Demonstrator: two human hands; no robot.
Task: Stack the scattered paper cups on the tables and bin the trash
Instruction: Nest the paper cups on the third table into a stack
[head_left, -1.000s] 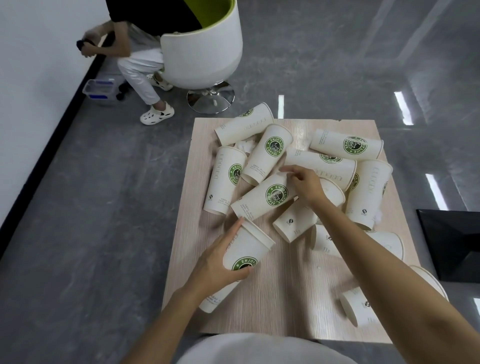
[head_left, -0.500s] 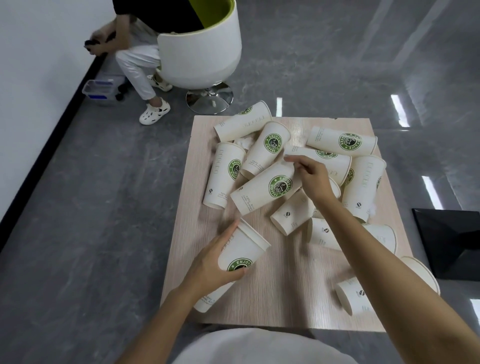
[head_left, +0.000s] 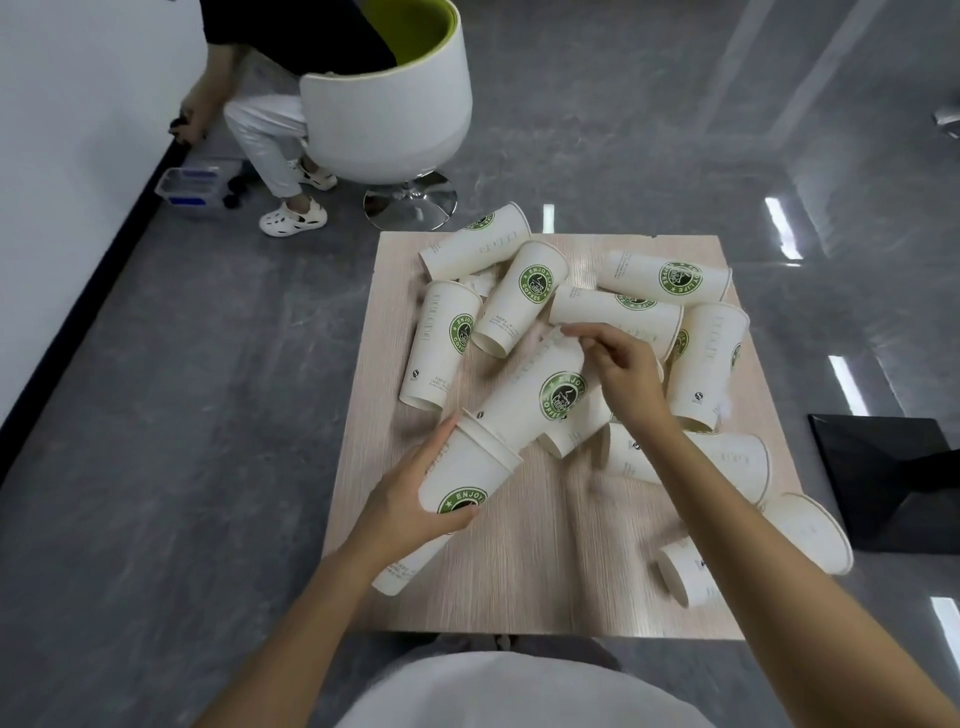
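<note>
The left grip holds a cup stack over the desk; the right grip pinches a logo cup, its base at the stack's mouth.

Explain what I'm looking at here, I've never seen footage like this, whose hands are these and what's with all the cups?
No machine here: a person wears a camera on the head, so this one view looks down at their own bare arms. The left hand grips a paper cup. The fingers of the right hand pinch a second cup by its wide end, its narrow end at the first cup's mouth. More cups lie tipped over on the wooden table.
</note>
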